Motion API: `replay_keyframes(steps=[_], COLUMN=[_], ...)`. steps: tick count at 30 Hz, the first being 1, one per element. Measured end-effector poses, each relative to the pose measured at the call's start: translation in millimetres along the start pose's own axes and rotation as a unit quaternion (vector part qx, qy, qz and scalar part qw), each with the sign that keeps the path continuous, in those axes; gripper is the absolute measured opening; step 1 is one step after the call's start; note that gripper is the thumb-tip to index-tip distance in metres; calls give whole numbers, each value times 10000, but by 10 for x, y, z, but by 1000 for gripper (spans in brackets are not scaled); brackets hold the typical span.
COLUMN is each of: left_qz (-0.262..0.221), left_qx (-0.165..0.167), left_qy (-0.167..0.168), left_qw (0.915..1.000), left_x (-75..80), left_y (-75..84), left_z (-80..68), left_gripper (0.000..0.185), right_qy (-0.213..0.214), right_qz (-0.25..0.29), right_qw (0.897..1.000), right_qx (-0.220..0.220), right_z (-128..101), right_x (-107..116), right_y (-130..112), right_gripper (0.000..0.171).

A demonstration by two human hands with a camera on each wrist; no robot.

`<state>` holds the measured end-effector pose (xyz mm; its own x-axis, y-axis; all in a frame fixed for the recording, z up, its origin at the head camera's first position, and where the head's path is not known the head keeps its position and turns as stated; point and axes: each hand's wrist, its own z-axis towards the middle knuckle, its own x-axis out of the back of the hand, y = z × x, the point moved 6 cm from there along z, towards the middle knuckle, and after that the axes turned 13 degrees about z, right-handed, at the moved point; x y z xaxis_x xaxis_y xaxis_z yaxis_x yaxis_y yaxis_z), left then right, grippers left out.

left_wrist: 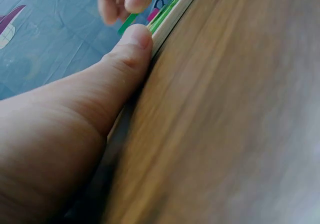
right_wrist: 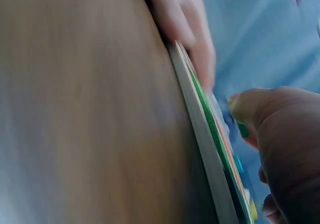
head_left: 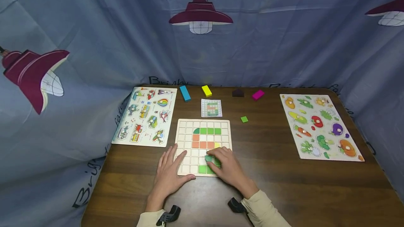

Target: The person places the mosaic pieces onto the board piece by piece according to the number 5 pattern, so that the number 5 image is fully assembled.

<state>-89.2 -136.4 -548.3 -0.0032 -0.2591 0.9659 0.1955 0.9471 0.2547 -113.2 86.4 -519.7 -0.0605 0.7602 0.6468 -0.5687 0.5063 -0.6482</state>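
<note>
A wooden grid board (head_left: 187, 158) lies on the table, with green, orange and yellow square tiles set in several of its cells. My left hand (head_left: 169, 174) rests at the board's lower left corner, fingers fairly straight along the left side. Its thumb (left_wrist: 131, 44) touches the near edge in the left wrist view. Over the lower right of the board, my right hand (head_left: 229, 168) pinches a small green tile (head_left: 208, 158) between thumb and fingers. That tile (right_wrist: 243, 130) looks raised above the board in the right wrist view. Some lower right cells are hidden under the right hand.
A small pattern card (head_left: 211, 108) lies behind the board. Blue (head_left: 185, 93), yellow (head_left: 206, 91), dark (head_left: 238, 93) and magenta (head_left: 258, 95) pieces line the back. One loose green tile (head_left: 244, 119) lies to the right. Picture puzzles stand left (head_left: 143, 116) and right (head_left: 310, 139).
</note>
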Motion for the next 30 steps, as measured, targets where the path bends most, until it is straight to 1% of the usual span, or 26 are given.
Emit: replay_keyframes(steps=[3, 5, 10, 13, 17, 21, 30], left_qz=[54, 0, -299, -429, -520, -558, -688], left_qx=[-137, -216, -297, -318, -301, -292, -173], left_qy=[16, 2, -109, -176, -226, -181, -138], left_qw=[9999, 9998, 9991, 9984, 9979, 9978, 9974], left_x=[-8, -4, 29, 46, 51, 44, 44], left_y=[-13, -24, -39, -34, -35, -39, -53], left_z=[2, -4, -22, -20, -15, -16, -13], left_gripper=[98, 97, 91, 88, 88, 87, 84], right_qy=[-344, -525, -736, -789, -824, -800, -658], right_qz=[-125, -188, -362, -453, -445, -467, -723], right_qw=[9989, 9978, 9960, 9953, 9951, 9952, 9937], right_qx=[277, 368, 358, 321, 318, 321, 542], right_z=[29, 43, 80, 90, 94, 84, 81], right_x=[-196, -295, -427, -457, -463, -454, -462], right_y=[-188, -280, -385, -387, -386, -392, -401], right_gripper=[28, 26, 17, 13, 12, 10, 10])
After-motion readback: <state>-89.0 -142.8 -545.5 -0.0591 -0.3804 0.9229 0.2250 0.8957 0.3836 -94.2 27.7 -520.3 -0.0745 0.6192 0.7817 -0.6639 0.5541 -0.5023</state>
